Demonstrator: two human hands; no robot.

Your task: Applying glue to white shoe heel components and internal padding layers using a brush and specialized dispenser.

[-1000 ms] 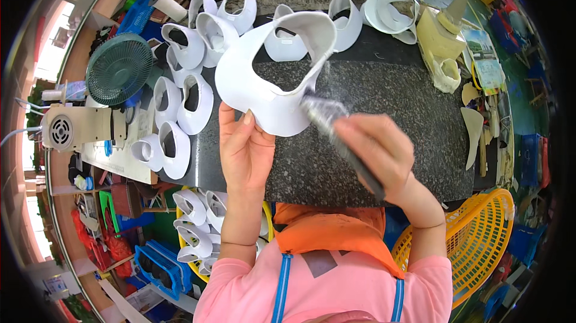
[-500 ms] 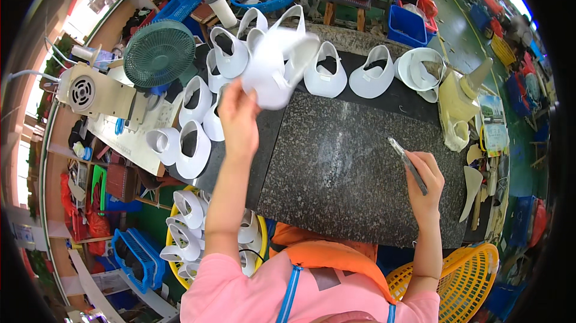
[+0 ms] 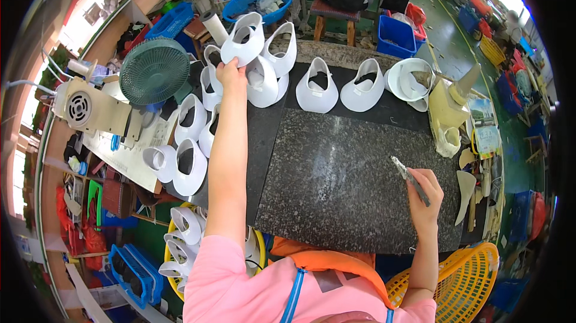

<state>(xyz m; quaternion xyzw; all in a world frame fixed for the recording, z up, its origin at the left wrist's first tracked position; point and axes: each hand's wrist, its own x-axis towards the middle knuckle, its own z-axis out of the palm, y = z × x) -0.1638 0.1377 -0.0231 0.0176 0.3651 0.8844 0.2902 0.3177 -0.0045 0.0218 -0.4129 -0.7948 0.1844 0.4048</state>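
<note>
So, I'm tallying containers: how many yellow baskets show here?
3: a basket of white pieces, lower left; a slanted basket, lower right; a distant basket, upper right. Others may be hidden.

Your left grip [image 3: 233, 73] pinches the near edge of a white piece [image 3: 243, 51]; other pieces [image 3: 317, 101] stand around it, and a fan [image 3: 154, 71] is to its left. Your right grip [image 3: 427, 192] holds a brush [image 3: 418, 187] over the worktop [image 3: 330, 173], tip pointing forward-left; a yellow basket [image 3: 474, 278] sits nearer you than that grip.

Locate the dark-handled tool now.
In the head view, the tool is right of centre, in the right hand, over the speckled slab's right side.
</note>
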